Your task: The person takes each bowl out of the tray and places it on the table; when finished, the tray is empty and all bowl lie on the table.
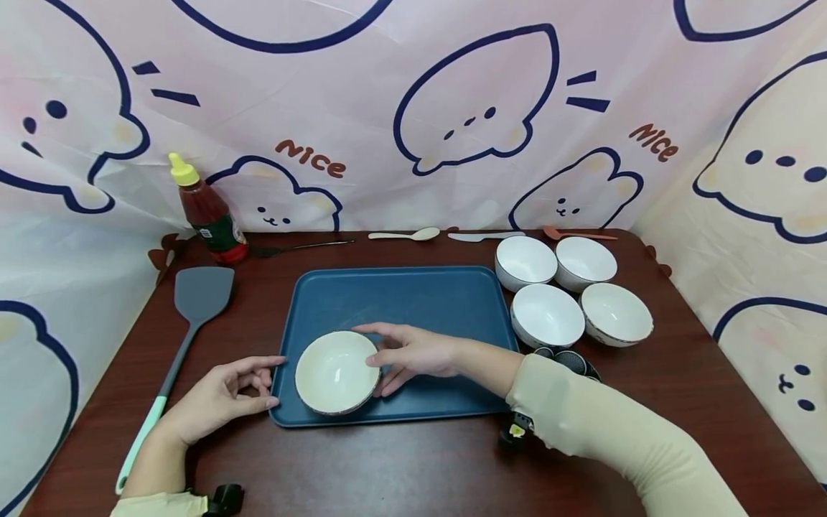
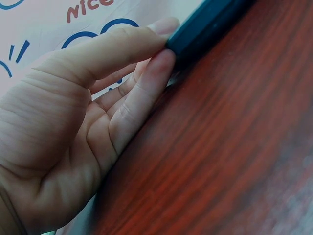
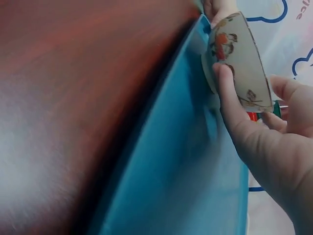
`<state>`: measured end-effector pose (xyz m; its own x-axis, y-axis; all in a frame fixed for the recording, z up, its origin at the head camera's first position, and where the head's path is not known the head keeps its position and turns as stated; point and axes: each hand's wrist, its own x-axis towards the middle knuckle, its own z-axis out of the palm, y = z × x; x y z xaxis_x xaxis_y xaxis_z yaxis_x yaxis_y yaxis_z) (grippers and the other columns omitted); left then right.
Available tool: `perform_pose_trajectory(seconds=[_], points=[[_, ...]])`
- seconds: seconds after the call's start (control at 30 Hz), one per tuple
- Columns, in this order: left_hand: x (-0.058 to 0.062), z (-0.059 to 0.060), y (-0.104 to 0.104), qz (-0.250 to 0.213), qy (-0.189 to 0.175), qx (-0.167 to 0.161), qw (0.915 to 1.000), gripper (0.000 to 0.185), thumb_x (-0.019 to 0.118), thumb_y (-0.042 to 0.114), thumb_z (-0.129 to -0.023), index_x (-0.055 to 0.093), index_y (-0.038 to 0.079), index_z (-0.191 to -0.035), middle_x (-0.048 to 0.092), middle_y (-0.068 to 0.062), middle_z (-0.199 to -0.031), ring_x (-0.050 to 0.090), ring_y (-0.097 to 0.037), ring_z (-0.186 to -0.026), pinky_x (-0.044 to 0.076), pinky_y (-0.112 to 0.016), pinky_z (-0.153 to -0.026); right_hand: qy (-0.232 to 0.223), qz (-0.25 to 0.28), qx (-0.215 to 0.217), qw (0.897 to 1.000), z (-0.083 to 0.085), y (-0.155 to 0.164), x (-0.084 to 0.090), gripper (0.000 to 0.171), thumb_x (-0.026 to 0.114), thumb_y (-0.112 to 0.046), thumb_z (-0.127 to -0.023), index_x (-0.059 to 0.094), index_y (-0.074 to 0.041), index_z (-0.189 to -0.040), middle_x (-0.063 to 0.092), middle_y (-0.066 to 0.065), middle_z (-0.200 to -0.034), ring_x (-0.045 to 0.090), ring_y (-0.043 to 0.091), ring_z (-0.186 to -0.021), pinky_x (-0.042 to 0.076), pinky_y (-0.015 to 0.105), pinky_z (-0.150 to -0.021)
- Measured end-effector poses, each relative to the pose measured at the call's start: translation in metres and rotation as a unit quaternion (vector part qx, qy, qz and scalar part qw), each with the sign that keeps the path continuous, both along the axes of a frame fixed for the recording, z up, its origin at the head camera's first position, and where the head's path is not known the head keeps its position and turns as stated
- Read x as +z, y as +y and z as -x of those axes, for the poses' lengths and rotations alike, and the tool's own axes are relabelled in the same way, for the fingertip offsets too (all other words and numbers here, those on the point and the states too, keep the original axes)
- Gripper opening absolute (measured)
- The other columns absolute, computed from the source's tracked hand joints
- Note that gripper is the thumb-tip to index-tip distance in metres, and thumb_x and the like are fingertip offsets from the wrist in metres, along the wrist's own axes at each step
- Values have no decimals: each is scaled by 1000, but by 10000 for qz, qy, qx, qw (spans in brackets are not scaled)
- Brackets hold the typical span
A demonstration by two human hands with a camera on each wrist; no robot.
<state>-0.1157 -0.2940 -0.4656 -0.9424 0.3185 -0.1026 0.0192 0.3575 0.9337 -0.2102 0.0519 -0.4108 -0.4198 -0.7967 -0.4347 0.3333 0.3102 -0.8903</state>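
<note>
A white bowl [image 1: 336, 372] is at the left end of the blue tray [image 1: 400, 294], and flowers are painted on its outside, as the right wrist view shows. My right hand [image 1: 416, 352] grips the bowl's right side, the thumb low and the other fingers around the wall. Whether the bowl's foot bears fully on the tray I cannot tell. At the tray's left edge, my left hand [image 1: 226, 395] pinches the rim between thumb and finger; the left wrist view shows both fingertips on the tray's edge [image 2: 188, 32].
Several white bowls [image 1: 548, 314] stand right of the tray, close to black round objects [image 1: 571, 361]. Left lies a spatula [image 1: 187, 345], below a sauce bottle [image 1: 213, 219]. Along the back are a dark fork [image 1: 304, 248], white spoon [image 1: 407, 235], white knife [image 1: 484, 235] and orange spoon [image 1: 578, 234].
</note>
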Motion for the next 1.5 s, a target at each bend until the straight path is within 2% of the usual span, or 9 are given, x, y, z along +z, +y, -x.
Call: perform_pose_trajectory(seconds=[0.27,0.57,0.73,1.13,1.3,1.5], points=[[0,1,-1,-6,-13,35,10000,60,79,15,-86,53,1,-138,60,-11,-96,62,-12,-82,54,-26,-69,-109,385,91,9992,-4,-2,-3,69,56,-6,-101,29,-38,-155,52,19,-125,73,29,-89,59,43,-81],[0,-2,-1,-42,-1,39,10000,60,78,14,-86,53,0,-138,60,-10,-95,61,-10,-81,55,-26,-68,169,331,-98,9993,-5,-2,0,71,54,0,-97,33,-36,-155,53,20,-119,74,30,-87,59,46,-81],[1,-3,-1,-8,-24,74,10000,59,79,15,-86,54,1,-138,60,-11,-95,61,-12,-81,54,-26,-68,273,370,-207,9987,-7,6,9,71,53,-1,-97,31,-33,-156,54,19,-122,74,31,-88,59,43,-80],[2,-1,-3,30,1,34,10000,60,78,15,-86,54,2,-138,60,-11,-96,61,-13,-81,55,-28,-68,386,367,-655,9964,-17,43,28,71,54,-3,-96,31,-34,-155,53,22,-127,74,35,-88,60,39,-78],[3,-1,-4,-22,24,-2,10000,60,78,14,-86,53,2,-139,60,-11,-97,61,-12,-81,55,-28,-68,395,438,-810,9950,-21,63,34,71,54,-3,-96,31,-36,-155,49,24,-134,73,36,-90,60,38,-77],[1,-2,-2,-167,-67,-104,9998,61,77,14,-87,51,0,-140,60,-10,-97,61,-12,-81,55,-28,-68,546,417,-1106,9915,-33,93,38,71,52,-3,-98,26,-32,-157,42,27,-143,72,39,-92,60,42,-79]])
